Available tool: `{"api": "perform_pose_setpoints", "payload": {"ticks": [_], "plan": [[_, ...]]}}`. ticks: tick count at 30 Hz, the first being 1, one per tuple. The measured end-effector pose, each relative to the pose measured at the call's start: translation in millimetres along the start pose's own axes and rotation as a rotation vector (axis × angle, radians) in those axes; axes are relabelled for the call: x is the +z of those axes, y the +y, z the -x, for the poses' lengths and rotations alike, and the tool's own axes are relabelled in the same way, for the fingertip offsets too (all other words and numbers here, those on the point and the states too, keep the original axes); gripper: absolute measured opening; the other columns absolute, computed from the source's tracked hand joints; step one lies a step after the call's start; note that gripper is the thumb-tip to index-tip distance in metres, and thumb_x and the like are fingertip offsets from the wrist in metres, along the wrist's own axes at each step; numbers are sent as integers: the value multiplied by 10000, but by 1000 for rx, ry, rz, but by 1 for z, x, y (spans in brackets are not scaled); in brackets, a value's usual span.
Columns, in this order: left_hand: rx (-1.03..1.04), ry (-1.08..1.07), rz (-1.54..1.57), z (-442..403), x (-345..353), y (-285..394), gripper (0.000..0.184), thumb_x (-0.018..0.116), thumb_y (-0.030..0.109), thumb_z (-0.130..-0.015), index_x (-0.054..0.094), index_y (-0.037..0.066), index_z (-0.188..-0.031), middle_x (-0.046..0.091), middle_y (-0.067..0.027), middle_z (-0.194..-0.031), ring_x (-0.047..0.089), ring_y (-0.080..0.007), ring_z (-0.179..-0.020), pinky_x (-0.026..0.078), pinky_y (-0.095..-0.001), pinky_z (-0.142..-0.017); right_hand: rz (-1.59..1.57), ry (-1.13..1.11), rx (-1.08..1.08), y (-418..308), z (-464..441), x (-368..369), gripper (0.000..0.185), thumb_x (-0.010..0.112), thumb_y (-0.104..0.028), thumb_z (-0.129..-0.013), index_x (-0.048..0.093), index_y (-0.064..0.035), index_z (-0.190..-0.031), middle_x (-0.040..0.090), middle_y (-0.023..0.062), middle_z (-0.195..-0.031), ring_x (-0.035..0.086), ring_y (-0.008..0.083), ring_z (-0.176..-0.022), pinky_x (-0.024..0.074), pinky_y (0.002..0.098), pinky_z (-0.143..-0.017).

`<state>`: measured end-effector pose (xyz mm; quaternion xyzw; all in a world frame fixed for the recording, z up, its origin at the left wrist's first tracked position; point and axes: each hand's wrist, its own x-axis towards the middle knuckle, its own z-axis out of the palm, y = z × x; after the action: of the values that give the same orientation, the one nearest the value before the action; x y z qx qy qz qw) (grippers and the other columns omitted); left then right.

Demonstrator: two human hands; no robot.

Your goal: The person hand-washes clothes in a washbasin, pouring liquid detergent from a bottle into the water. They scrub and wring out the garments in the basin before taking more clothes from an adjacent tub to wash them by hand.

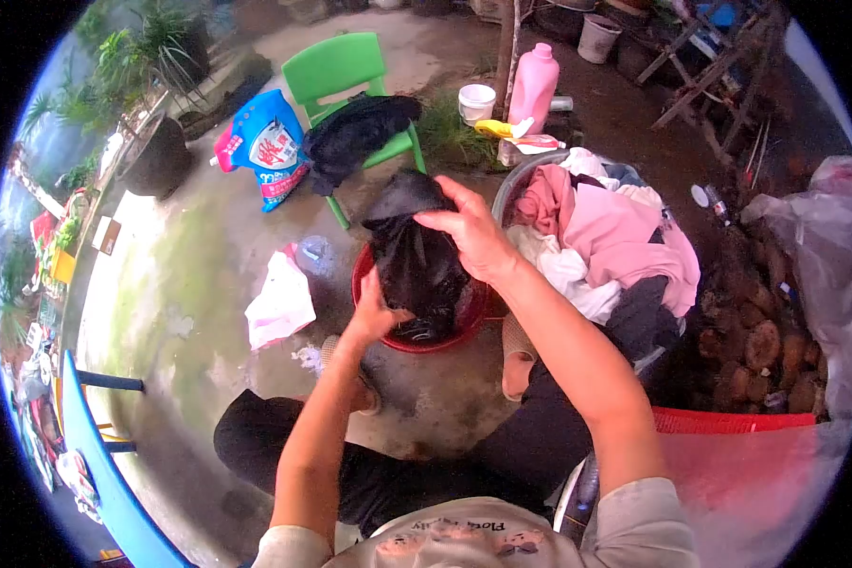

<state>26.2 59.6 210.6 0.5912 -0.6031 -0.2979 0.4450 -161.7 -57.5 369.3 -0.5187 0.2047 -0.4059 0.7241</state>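
A wet-looking black cloth garment (pixel 413 254) hangs over a red basin (pixel 424 346) on the ground between my feet. My right hand (pixel 475 232) pinches its upper part, which is raised above the far rim. My left hand (pixel 377 310) grips the lower left side of the garment at the basin's near-left edge, with the thumb toward the middle. Folds of the dark cloth hide some of my left fingers. Part of the garment lies down inside the basin, whose contents are mostly covered.
A large tub (pixel 504 194) heaped with pink, white and dark clothes stands right. Ahead is a green chair (pixel 336 66) bearing dark cloth, beside a blue detergent bag (pixel 267 147). A pink bottle (pixel 534 85) stands beyond the tub; a white-pink cloth (pixel 282 301) lies left.
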Motion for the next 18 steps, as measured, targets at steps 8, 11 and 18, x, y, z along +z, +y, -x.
{"api": "perform_pose_setpoints", "payload": {"ticks": [8, 11, 18], "plan": [[-255, 236, 446, -34, 6, 40, 435, 640, 139, -874, 558, 2, -1278, 610, -64, -1239, 558, -195, -1114, 421, -332, -993, -87, 89, 208, -17, 2, -28, 556, 647, -133, -799, 488, -8, -1317, 633, 121, -1158, 610, 238, -1059, 466, 338, -956], [-210, 245, 396, -34, 2, 24, 462, 683, 76, -797, 559, 4, -1236, 628, -108, -1180, 569, -241, -1118, 418, -344, -998, 1060, 10, 305, 22, 7, -58, 823, 687, -376, -801, 316, 14, -1423, 545, 286, -1291, 527, 371, -1227, 417, 426, -1030], [-138, 37, -258, -20, -13, 16, 378, 693, 47, -744, 552, 29, -1094, 604, -187, -1057, 570, -374, -1049, 443, -421, -948, 967, -157, 531, 13, -5, -125, 377, 657, -315, -863, 628, -51, -1132, 681, 112, -1034, 684, 215, -888, 533, 337, -729]]}}
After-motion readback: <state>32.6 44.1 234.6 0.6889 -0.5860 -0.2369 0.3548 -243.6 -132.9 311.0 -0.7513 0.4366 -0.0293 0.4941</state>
